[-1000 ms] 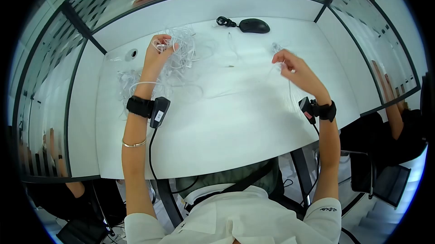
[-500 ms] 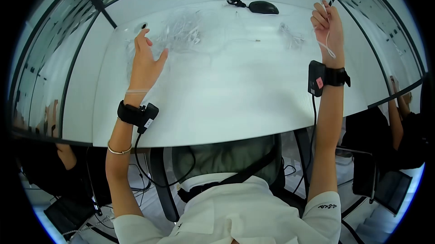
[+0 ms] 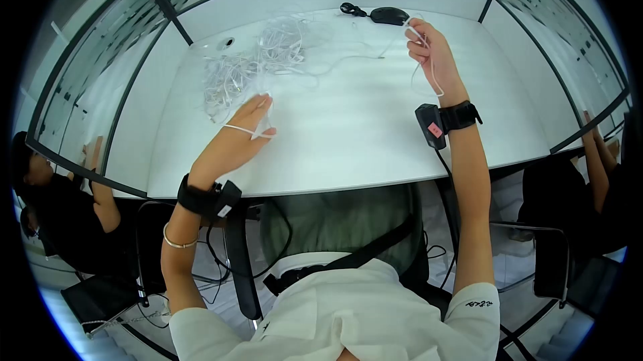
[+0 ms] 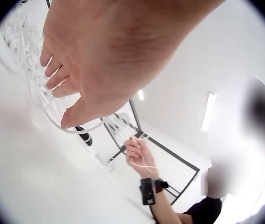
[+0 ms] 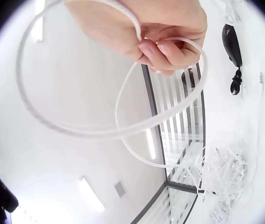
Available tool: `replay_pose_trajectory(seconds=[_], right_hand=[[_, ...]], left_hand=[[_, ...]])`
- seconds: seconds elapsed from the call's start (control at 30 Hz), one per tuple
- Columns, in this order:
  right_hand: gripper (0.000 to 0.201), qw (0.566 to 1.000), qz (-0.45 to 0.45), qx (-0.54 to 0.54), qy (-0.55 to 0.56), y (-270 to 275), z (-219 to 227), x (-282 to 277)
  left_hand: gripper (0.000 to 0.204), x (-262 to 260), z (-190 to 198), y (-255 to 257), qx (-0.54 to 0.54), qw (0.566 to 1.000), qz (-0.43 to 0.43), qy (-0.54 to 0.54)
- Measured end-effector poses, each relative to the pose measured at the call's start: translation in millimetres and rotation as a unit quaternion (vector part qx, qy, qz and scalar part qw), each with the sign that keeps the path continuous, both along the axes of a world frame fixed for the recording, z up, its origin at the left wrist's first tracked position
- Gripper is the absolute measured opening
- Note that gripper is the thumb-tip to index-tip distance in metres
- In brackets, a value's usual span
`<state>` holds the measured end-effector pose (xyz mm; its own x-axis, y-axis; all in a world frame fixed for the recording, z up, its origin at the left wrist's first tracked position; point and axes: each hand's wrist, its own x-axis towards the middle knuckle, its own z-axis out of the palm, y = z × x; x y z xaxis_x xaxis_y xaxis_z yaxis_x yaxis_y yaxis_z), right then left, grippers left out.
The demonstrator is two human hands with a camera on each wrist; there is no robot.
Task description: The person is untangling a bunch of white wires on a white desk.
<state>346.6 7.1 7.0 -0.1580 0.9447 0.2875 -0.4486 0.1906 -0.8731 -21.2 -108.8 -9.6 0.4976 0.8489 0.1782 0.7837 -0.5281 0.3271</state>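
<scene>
My left hand (image 3: 236, 140) is over the table in front of the pile, fingers extended. A white cable (image 4: 81, 131) crosses its thumb in the left wrist view, and in the head view it passes across the back of the hand. My right hand (image 3: 432, 49), raised at the far right, has curled fingers (image 5: 172, 53) and grips a white cable (image 5: 137, 128), which hangs in loops by the wrist. A tangled pile of white cables (image 3: 280, 43) lies at the back left, beyond the left hand. A small metal plug (image 5: 261, 78) rests on the table.
A black mouse (image 3: 390, 15) with its cord bundled stands at the back, close to the right hand. Low white partitions with glass panels (image 3: 562, 46) border the desk. Its white table top (image 3: 335, 133) ends in a front edge near my lap. People sit at both sides.
The left hand has left the cable pile and come toward me, with a cable across it. The right hand rose to the far right with its cable, then came back inward.
</scene>
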Motion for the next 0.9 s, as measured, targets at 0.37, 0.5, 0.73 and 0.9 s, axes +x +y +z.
replay_pose_trajectory(seconds=[0.37, 0.5, 0.73, 0.9], right_hand=[[0.013, 1.000, 0.010, 0.014, 0.014, -9, 12, -9], [0.017, 0.999, -0.001, 0.039, -0.011, -12, 29, -14], [0.017, 0.945, 0.193, 0.166, 0.205, -25, 79, 10], [0.007, 0.902, 0.201, 0.252, 0.287, -42, 105, 71]], left_hand=[[0.019, 51, 84, -41, -0.035, 0.997, 0.064, 0.005], [0.046, 89, 49, 16, 0.136, 0.966, -0.073, -0.208], [0.009, 139, 9, 92, 0.044, 0.940, -0.133, -0.310], [0.011, 129, -2, 110, 0.140, 0.956, -0.090, -0.240]])
